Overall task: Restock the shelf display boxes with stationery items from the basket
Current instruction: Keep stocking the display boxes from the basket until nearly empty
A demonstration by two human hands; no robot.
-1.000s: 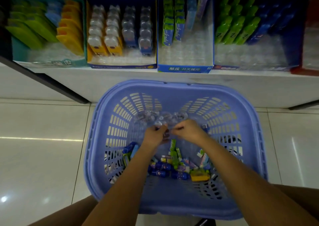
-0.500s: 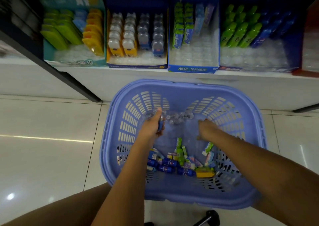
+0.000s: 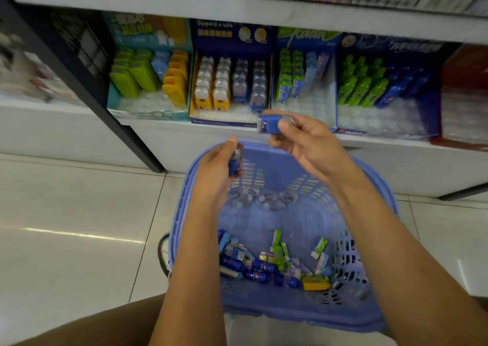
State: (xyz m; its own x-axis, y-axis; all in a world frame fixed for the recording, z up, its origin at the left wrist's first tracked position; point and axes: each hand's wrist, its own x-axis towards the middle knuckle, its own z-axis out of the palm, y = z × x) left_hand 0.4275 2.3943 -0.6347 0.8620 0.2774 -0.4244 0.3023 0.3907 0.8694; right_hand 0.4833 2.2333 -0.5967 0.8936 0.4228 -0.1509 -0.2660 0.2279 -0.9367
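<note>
Plastic, hard and light, is what both hands carry. My right hand (image 3: 303, 142) pinches a small blue block with a clear domed cap (image 3: 268, 125) between thumb and fingertips, lifted in front of the dark blue cardboard display box (image 3: 224, 124) on the white shelf (image 3: 169, 139). My left hand (image 3: 216, 168) has its fingers curled round a second blue-and-clear piece (image 3: 234, 162), held over the far rim of the lilac plastic basket (image 3: 182, 213).

I judge both pieces to be rigid moulded shells: nearly weightless, with no give, and glossy enough to slide if squeezed on the rounded cap. The flat blue sides are the place to hold, thumb on one face and fingers on the other, which leaves the base free to drop into a slot. The cap looks thin and might scuff or pop off, so a soft pinch should do.

The box holds the same shape in yellow-based rows (image 3: 211, 92) and blue-based rows (image 3: 257, 89), standing in a clear blister tray (image 3: 229, 113) with dimpled empty pockets in front. More clear-capped pieces (image 3: 266, 199) lie against the basket's slotted far wall. A loose heap of blue tubes, green packets and a yellow block (image 3: 277, 263) sits at the near end.
</note>
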